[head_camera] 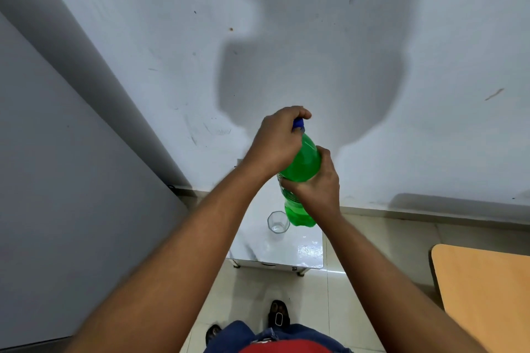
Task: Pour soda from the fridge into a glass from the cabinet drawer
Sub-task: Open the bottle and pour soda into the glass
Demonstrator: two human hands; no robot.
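Ok, my right hand [317, 192] grips green soda bottle [304, 160] round its middle, held above the white table [286, 252]. Left hand [279, 137] curled over blue cap [298, 122]. Glass [277, 222] on table w/ nothing visible inside, just beside bottle base.

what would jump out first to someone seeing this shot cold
The bright green soda bottle at centre frame draws the eye first, gripped round its body by the right hand while the left hand curls over its blue cap. Just below it an empty clear glass stands on a small white cabinet against the wall. Behind, a large dark shadow of the person falls on the pale wall.
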